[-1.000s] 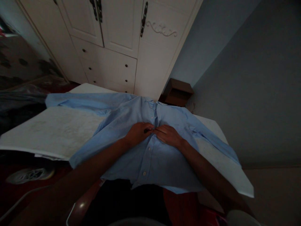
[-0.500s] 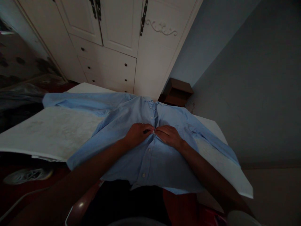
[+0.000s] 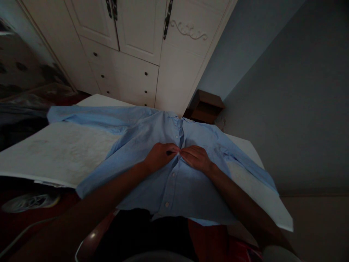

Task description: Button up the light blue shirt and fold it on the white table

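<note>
A light blue long-sleeved shirt [image 3: 201,189] lies spread face up on a white board [image 3: 68,153], its sleeves stretched out to both sides and its collar at the far edge. At the middle of its front placket, my left hand [image 3: 162,155] pinches the cloth edge from the left. My right hand [image 3: 196,157] grips the placket from the right, and the fingertips of both hands meet there. A pale button shows faintly between them. White buttons are visible on the placket above and below my hands. The fingertips partly hide the cloth they hold.
A white wardrobe [image 3: 133,36] with dark handles and drawer knobs stands behind the board. A brown nightstand [image 3: 208,105] is at the back right by the grey wall. On the floor at left lie a shoe [image 3: 31,202] and a pale cord [image 3: 24,231]. Dark cloth [image 3: 21,120] lies at far left.
Both hands keep their pinch at the same spot on the placket, with only slight finger movement. The view has shifted a little.
</note>
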`<state>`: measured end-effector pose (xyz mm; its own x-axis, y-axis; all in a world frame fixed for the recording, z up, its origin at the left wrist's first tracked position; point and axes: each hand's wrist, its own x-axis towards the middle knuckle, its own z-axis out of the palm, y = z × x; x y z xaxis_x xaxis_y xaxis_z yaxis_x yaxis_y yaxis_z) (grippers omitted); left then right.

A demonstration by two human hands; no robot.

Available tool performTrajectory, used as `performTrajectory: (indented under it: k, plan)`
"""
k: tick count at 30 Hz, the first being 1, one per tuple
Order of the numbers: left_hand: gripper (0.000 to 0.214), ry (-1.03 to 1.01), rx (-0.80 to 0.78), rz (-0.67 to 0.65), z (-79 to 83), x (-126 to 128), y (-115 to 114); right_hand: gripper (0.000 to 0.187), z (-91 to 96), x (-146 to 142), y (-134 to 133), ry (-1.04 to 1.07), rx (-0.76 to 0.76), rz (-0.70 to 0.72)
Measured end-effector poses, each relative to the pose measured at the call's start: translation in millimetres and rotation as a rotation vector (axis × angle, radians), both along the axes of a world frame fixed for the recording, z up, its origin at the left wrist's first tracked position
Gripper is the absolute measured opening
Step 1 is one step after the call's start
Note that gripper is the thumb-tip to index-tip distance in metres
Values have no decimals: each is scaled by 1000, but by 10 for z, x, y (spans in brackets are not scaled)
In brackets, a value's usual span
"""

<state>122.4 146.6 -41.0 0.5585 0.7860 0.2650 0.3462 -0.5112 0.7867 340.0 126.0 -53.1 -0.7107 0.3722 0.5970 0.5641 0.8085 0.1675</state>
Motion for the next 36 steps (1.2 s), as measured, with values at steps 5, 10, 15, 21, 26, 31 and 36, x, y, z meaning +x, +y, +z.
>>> performTrajectory:
  k: [5, 10, 15, 21, 26, 31, 36]
  plan:
    - [19, -101, -162, 9, 43, 4, -24, 12, 8, -12, -6, -33, 34, -46]
    - [38, -134, -309, 3, 39, 3, -52, 9, 41, -26, -21, 0, 97, -48]
    - [42, -146, -420, -2, 18, -3, -45, 10, 47, -35, -28, 8, 85, -63]
    - [45, -146, -599, 72, 139, 32, -114, 12, 12, -8, -24, 4, 70, -63]
    - [54, -156, -633, 101, 188, 53, -171, 14, -27, 18, -23, -27, 32, -86]
    - [56, -132, -585, 120, 165, 81, -216, 10, -28, 4, -16, 21, 67, -46]
    - [62, -145, -534, 124, 126, 103, -261, 10, -15, -11, -13, 49, -8, -52]
